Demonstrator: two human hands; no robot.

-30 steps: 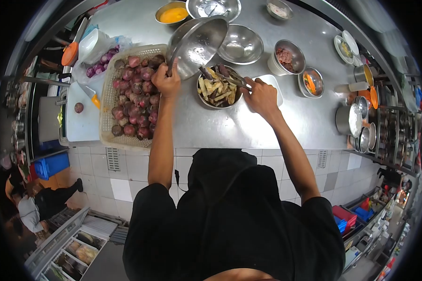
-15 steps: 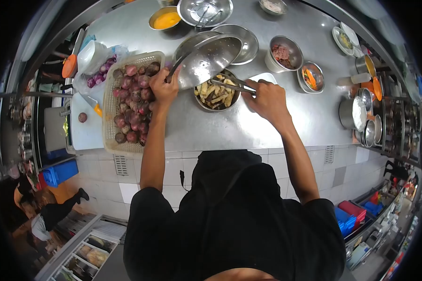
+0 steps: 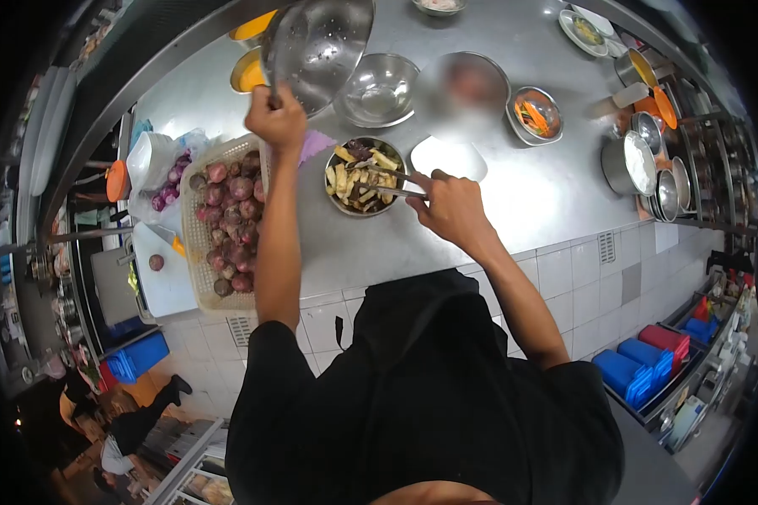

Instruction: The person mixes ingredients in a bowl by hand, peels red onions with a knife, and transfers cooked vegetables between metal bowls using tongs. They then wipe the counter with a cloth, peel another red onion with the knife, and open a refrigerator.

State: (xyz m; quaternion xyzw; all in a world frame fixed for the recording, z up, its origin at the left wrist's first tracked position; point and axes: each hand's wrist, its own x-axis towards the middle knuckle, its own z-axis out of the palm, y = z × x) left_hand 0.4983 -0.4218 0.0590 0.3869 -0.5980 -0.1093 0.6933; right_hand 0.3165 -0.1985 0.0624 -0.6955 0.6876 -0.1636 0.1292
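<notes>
Swung farther up over the counter (image 3: 547, 187) since the earlier frame with the wok (image 3: 318, 57) clasped in the left grip (image 3: 278, 119), while working in the bowl (image 3: 362, 215) with the right grip (image 3: 451, 208) closed around tongs (image 3: 408, 194), apparently settling cut pieces (image 3: 342, 182) and so needing a gentle pinch.

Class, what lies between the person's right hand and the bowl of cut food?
In the head view, a pair of tongs, held in the right hand, spans the gap to the bowl.
</notes>
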